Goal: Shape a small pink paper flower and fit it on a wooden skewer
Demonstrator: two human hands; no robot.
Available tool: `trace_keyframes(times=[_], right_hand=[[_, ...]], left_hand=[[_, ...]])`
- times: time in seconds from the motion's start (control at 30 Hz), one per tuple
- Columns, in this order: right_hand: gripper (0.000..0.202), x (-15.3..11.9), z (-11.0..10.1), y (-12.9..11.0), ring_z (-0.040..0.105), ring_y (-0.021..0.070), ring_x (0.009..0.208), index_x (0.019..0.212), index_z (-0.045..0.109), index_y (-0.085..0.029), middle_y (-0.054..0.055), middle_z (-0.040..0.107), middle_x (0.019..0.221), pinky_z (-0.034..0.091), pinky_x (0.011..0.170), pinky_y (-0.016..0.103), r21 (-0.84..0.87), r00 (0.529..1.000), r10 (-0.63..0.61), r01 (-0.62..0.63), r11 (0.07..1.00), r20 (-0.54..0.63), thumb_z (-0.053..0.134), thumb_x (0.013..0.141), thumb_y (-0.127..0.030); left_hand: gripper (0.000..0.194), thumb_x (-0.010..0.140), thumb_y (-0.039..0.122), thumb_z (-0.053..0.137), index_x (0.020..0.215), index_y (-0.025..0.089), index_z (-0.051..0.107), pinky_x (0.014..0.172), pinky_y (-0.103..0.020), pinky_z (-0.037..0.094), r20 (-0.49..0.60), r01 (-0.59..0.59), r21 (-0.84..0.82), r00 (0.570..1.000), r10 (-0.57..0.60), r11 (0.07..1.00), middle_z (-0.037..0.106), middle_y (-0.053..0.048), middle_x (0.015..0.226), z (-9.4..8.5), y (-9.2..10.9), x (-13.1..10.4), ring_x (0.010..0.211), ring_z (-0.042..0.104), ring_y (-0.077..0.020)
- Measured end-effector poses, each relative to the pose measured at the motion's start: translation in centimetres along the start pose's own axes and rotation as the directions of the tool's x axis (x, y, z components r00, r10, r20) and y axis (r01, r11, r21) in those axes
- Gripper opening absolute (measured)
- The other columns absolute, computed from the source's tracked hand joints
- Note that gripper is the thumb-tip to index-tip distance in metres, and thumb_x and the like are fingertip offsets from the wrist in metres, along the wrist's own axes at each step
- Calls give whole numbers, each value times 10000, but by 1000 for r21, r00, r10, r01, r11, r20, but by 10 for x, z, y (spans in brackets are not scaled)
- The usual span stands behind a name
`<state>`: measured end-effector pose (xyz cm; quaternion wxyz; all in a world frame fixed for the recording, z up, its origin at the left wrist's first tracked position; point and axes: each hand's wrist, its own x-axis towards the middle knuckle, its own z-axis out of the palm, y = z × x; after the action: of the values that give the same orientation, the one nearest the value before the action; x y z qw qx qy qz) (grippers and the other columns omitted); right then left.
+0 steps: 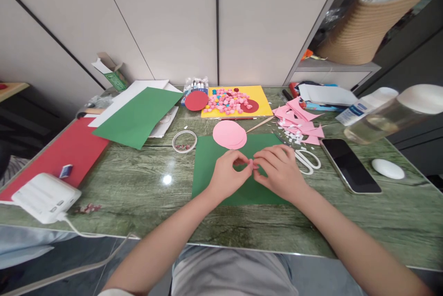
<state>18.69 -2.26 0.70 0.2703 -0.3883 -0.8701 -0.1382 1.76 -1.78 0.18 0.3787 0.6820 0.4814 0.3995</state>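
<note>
Over a sheet of green paper (pixel 228 196), my left hand (pixel 230 169) and my right hand (pixel 280 169) meet fingertip to fingertip. Both pinch a small pink piece (pixel 252 164); its exact kind is too small to tell. Just beyond my left hand lie overlapping pink paper circles (pixel 228 134), partly on the green sheet. White-handled scissors (pixel 308 161) rest beside my right hand, their blades partly hidden. Farther back, a heap of small, mostly pink balls (pixel 226 101) sits on yellow paper (pixel 261 95), between a red circle (pixel 196 100) and another partly covered one.
Pink paper scraps (pixel 299 118) and white snippets lie at the right, near a phone (pixel 351 165), a white mouse-like object (pixel 388 168) and a clear bottle (pixel 384 120). Left are a tape roll (pixel 184 141), green and red sheets (pixel 69 153), and a white charger (pixel 46 197) with its cable.
</note>
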Motion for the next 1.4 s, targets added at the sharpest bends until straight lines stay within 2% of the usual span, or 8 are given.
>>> trace_keyframes(times=[0.1,0.2,0.27,0.37,0.57,0.87,1.1,1.4], right_hand=[[105,-1,1,-1,550,206,907,841,567,-214,25,673,912,329,884,418,-17,999,-37,37,999,26,522,803,-127],[117,-1,2,-2,554,210,915,852,581,-217,29,674,931,330,894,428,2,997,-62,62,998,49,520,809,-128],[129,-1,2,-3,562,214,909,860,592,-220,31,675,927,335,890,433,21,997,-61,60,998,41,526,804,-123],[130,0,1,-4,575,213,890,858,595,-217,28,679,898,342,876,432,26,998,-58,57,998,23,533,802,-118],[138,0,-1,-3,574,207,907,866,590,-246,14,678,919,326,900,437,60,998,-36,32,998,54,520,823,-135],[121,-1,-2,-1,571,208,898,857,588,-239,17,675,912,328,898,439,62,999,-24,21,998,41,524,824,-142],[132,-1,0,-1,569,213,910,863,595,-246,17,673,915,329,905,444,76,999,-20,17,997,45,528,815,-142],[103,1,-3,0,568,206,887,850,563,-229,15,677,904,343,886,430,31,1000,-23,22,999,9,546,800,-141]], left_hand=[[48,737,207,576,706,173,561,644,-236,409,-12,-22,57,1000,23,998,570,2,721,0,2,-1,674,502,-115],[78,736,205,564,680,176,517,583,-221,368,9,13,23,1000,-13,1000,519,29,656,-1,3,-2,607,453,-98],[42,740,216,562,753,183,539,564,-217,356,24,55,-40,998,-54,998,497,45,625,-1,3,-2,576,440,-93],[167,750,229,551,906,198,599,565,-219,353,53,105,-110,994,-100,988,484,52,605,-2,1,0,564,439,-96],[118,740,247,550,764,182,646,550,-225,338,108,177,-131,981,-164,975,532,31,580,-5,-5,5,553,439,-105],[110,725,275,583,719,166,601,544,-218,340,145,196,-242,976,-164,950,543,21,618,-7,-2,5,561,447,-98],[107,683,268,625,713,168,600,527,-211,335,128,174,-205,980,-150,963,501,41,564,-5,-2,4,530,428,-84],[28,694,165,559,714,160,540,476,-191,416,243,234,-385,959,-147,893,546,34,552,-8,-3,4,482,507,-78]])
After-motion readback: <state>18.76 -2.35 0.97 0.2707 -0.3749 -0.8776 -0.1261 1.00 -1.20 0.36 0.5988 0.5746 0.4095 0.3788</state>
